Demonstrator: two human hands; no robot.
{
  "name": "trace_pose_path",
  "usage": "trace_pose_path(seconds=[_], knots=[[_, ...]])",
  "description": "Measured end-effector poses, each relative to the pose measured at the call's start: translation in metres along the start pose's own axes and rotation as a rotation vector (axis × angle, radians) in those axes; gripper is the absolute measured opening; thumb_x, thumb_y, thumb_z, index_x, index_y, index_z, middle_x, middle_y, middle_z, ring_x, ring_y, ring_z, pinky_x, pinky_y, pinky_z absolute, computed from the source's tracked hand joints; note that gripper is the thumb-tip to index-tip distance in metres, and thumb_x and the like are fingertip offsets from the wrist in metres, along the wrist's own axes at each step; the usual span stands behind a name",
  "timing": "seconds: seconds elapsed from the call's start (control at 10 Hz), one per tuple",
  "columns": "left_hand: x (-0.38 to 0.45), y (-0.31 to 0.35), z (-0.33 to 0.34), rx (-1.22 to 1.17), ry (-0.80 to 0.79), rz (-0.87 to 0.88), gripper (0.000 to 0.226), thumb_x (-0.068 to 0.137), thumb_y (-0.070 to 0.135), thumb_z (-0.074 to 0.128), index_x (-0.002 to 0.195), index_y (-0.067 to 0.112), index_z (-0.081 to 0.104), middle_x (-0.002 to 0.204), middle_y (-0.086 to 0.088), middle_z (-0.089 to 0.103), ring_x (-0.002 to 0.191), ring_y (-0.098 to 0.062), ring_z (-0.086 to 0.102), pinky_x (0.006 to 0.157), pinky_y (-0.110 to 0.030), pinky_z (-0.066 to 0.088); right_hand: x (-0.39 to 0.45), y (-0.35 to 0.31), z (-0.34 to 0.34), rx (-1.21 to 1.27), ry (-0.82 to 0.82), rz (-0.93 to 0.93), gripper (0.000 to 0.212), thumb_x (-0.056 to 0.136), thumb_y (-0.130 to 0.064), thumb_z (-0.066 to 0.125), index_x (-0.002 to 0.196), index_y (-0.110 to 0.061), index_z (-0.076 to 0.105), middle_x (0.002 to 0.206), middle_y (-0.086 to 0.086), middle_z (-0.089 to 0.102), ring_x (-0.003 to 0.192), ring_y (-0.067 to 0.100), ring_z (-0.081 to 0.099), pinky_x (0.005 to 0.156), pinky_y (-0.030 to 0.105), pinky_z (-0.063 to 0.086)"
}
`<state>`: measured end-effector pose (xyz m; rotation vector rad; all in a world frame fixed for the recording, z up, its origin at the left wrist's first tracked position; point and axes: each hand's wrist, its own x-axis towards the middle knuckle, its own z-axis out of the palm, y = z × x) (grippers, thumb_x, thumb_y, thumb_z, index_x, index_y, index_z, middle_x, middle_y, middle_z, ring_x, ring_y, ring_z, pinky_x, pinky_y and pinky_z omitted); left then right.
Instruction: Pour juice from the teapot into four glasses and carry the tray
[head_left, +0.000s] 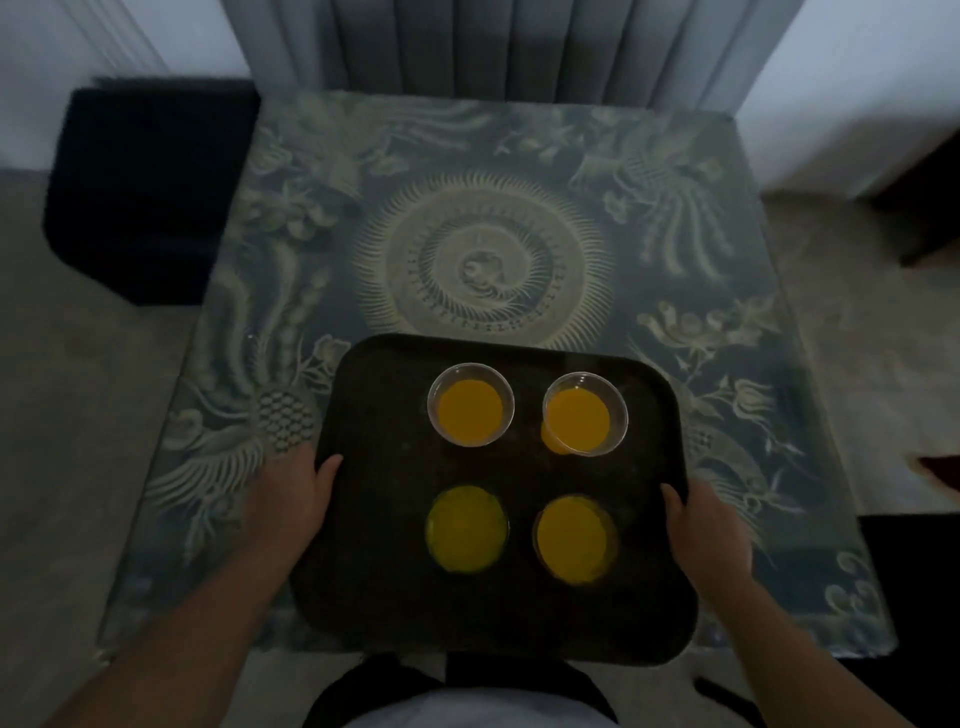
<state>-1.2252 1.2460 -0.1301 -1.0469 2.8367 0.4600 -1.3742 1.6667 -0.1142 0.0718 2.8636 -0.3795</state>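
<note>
A dark rounded tray (384, 597) lies over the near edge of a patterned table (488, 208). Several clear glasses of orange juice stand on it: far left (470, 404), far right (584, 414), near left (466, 529), near right (574, 538). My left hand (293, 499) grips the tray's left rim, thumb on top. On the right rim my right hand (706, 525) holds the same way. No teapot is in view.
A dark stool or box (140, 192) stands on the floor left of the table. Grey curtains (519, 47) hang behind it. A white piece of furniture (857, 104) sits at the back right. Pale carpet (67, 415) surrounds the table.
</note>
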Motion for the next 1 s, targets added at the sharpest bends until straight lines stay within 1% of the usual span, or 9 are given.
trace_pose_path(seconds=[0.1,0.2,0.4,0.5,0.6,0.7,0.8,0.9,1.0], knots=[[-0.004,0.005,0.006,0.019,0.005,-0.047,0.036,0.094,0.033,0.061,0.081,0.000,0.062,0.073,-0.022,0.065,0.065,-0.038,0.062,0.058,-0.039,0.048,0.015,-0.001,0.000,-0.020,-0.015,-0.025,0.031,0.096,-0.039,0.043,0.091,-0.012,0.057,0.071,-0.001,0.053,0.061,0.019,0.051,0.060,0.034,0.043],[-0.004,0.009,0.009,0.013,-0.008,-0.085,0.040,0.096,0.038,0.057,0.080,0.001,0.059,0.073,-0.022,0.063,0.066,-0.037,0.061,0.059,-0.040,0.048,0.021,0.000,-0.001,-0.016,-0.043,-0.019,0.031,0.096,-0.038,0.044,0.094,-0.009,0.057,0.072,0.000,0.052,0.063,0.021,0.049,0.061,0.034,0.040],[-0.002,0.010,0.006,0.020,-0.008,-0.105,0.040,0.098,0.043,0.051,0.090,0.005,0.060,0.081,-0.020,0.065,0.074,-0.037,0.063,0.065,-0.041,0.050,0.022,-0.004,-0.004,-0.039,-0.057,-0.005,0.031,0.096,-0.039,0.043,0.095,-0.010,0.055,0.074,0.002,0.053,0.063,0.022,0.047,0.061,0.034,0.037],[-0.002,0.010,0.004,0.043,-0.007,-0.068,0.039,0.098,0.043,0.049,0.096,0.006,0.060,0.084,-0.019,0.066,0.077,-0.037,0.063,0.065,-0.040,0.048,0.020,-0.005,-0.006,-0.045,-0.054,-0.023,0.029,0.096,-0.039,0.043,0.094,-0.012,0.054,0.075,0.003,0.056,0.063,0.020,0.048,0.060,0.033,0.038],[0.000,0.011,-0.003,0.084,-0.043,-0.077,0.040,0.099,0.045,0.047,0.100,0.007,0.061,0.089,-0.017,0.067,0.081,-0.035,0.064,0.066,-0.037,0.046,0.018,-0.007,-0.008,-0.063,-0.054,-0.024,0.031,0.096,-0.041,0.041,0.096,-0.013,0.054,0.078,0.005,0.061,0.066,0.024,0.056,0.059,0.033,0.040],[0.003,0.009,-0.004,0.033,-0.050,-0.028,0.041,0.098,0.043,0.049,0.101,0.005,0.062,0.089,-0.018,0.067,0.081,-0.034,0.064,0.069,-0.038,0.050,0.016,-0.008,-0.010,-0.073,-0.054,-0.022,0.031,0.095,-0.044,0.039,0.096,-0.016,0.052,0.084,0.009,0.066,0.070,0.026,0.059,0.061,0.034,0.041],[0.001,0.011,-0.011,0.008,-0.092,-0.040,0.042,0.097,0.045,0.049,0.100,0.005,0.062,0.090,-0.015,0.067,0.081,-0.031,0.063,0.072,-0.039,0.051,0.011,-0.011,-0.019,-0.106,-0.093,0.013,0.030,0.094,-0.046,0.039,0.098,-0.019,0.051,0.083,0.003,0.060,0.069,0.021,0.053,0.063,0.035,0.042],[-0.001,0.012,-0.019,-0.006,-0.081,-0.066,0.046,0.094,0.052,0.050,0.101,0.008,0.057,0.096,-0.014,0.063,0.081,-0.026,0.058,0.071,-0.040,0.050,0.010,-0.013,-0.028,-0.155,-0.107,0.023,0.032,0.092,-0.050,0.039,0.102,-0.022,0.051,0.093,0.004,0.062,0.081,0.026,0.061,0.065,0.038,0.043],[-0.009,0.022,-0.035,0.025,-0.042,-0.079,0.065,0.090,0.060,0.049,0.128,0.008,0.047,0.125,-0.020,0.055,0.108,-0.033,0.056,0.087,-0.045,0.049,0.006,-0.016,-0.034,-0.129,-0.059,0.020,0.039,0.089,-0.053,0.044,0.107,-0.018,0.050,0.105,0.005,0.061,0.088,0.025,0.058,0.072,0.042,0.049]])
